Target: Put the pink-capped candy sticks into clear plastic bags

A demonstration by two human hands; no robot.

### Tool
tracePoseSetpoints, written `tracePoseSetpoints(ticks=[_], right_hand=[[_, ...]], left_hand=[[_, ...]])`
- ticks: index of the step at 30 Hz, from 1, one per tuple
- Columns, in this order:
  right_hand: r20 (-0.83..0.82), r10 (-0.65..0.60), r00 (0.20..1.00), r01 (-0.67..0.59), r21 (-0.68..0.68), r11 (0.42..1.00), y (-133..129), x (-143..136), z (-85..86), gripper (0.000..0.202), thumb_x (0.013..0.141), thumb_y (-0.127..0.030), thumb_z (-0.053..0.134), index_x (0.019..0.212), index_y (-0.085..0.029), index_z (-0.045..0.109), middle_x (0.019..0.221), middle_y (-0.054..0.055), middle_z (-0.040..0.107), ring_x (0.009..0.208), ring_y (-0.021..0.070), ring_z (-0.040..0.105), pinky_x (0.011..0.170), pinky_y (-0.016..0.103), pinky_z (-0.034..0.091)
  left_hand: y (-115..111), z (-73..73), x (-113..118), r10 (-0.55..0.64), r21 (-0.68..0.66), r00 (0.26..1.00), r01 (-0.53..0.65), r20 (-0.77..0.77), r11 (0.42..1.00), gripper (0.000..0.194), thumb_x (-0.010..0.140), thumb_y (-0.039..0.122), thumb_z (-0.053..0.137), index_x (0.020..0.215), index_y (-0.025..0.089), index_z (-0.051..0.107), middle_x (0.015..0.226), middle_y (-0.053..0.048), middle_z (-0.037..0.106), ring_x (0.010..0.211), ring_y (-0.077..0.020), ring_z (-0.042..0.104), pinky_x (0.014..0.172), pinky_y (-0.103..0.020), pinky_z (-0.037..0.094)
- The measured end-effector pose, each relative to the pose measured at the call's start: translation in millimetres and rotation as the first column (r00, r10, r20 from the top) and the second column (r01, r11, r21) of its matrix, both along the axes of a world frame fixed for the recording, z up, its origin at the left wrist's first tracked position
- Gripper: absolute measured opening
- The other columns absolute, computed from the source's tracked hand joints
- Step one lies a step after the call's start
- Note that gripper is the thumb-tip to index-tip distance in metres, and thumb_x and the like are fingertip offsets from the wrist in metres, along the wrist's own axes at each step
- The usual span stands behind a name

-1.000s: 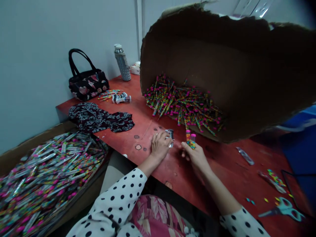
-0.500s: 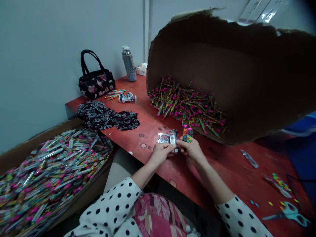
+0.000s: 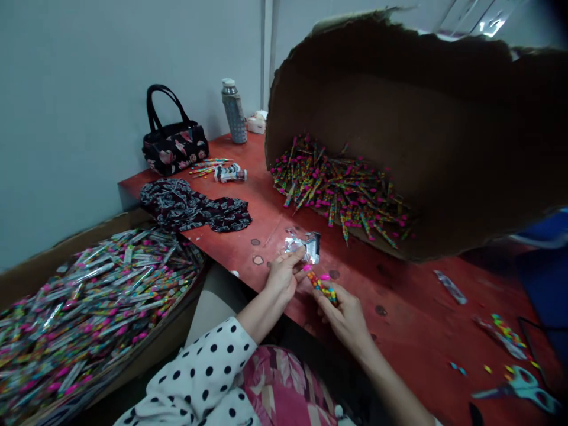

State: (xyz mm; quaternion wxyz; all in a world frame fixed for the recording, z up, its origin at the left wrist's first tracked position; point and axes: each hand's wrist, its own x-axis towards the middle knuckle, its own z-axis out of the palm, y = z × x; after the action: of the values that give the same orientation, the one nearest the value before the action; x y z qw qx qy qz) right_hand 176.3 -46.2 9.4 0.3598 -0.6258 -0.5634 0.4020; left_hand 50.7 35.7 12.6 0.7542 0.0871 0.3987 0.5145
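My left hand [image 3: 284, 273] is closed, its thumb pressed on some shiny silver foil packets [image 3: 312, 247] above the red table. Just right of it, my right hand [image 3: 348, 313] grips two slim clear tubes [image 3: 323, 285] of colourful candy with pink ends. The tubes' pink ends point up and left toward my left fingers; whether they touch I cannot tell. Beyond both hands, a pile of similar candy tubes [image 3: 341, 189] spills at the mouth of a large cardboard box [image 3: 399, 112] lying on its side.
A carton of wrapped tubes [image 3: 97, 302] stands lower left, below the table [image 3: 266, 201]. Around the table are a dark patterned cloth [image 3: 195, 207], a floral handbag [image 3: 175, 148], a flask [image 3: 234, 112], scissors [image 3: 519, 387], loose candies [image 3: 457, 368] and an empty-looking clear wrapper [image 3: 450, 287].
My right hand has drawn back toward me and tipped the two tubes from upright to slanting left. The foil packets have shifted and fanned out in my left hand.
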Motion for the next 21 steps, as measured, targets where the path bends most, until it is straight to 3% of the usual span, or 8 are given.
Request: tracePoseSetpoints(ticks=[10, 21], right_hand=[[0.008, -0.085, 0.996, 0.084, 0.034, 0.996, 3, 3, -1.7, 0.032, 0.082, -0.042, 0.052, 0.102, -0.017, 0.059, 0.056, 0.000, 0.057, 0.043, 0.0151, 0.056, 0.042, 0.025, 0.046], [0.055, -0.085, 0.995, 0.081, 0.071, 0.994, -1, 5, -6.7, 0.029, 0.082, -0.038, 0.052, 0.101, -0.018, 0.059, 0.060, 0.001, 0.060, 0.045, 0.0151, 0.056, 0.045, 0.026, 0.048]], left_hand=[[-10, 10.0, 7, 0.008, 0.122, 0.998, 0.000, -0.066, 0.992, 0.026, 0.058, 0.027, 0.077, 0.070, 0.010, 0.062, 0.067, -0.002, 0.062, 0.061, -0.0106, 0.059, 0.061, -0.025, 0.053], [-9, 13.7, 6, 0.014, 0.100, 0.999, -0.009, -0.051, 0.995, 0.026, 0.057, 0.028, 0.078, 0.070, 0.011, 0.062, 0.066, -0.002, 0.062, 0.058, -0.0100, 0.058, 0.055, -0.022, 0.051]])
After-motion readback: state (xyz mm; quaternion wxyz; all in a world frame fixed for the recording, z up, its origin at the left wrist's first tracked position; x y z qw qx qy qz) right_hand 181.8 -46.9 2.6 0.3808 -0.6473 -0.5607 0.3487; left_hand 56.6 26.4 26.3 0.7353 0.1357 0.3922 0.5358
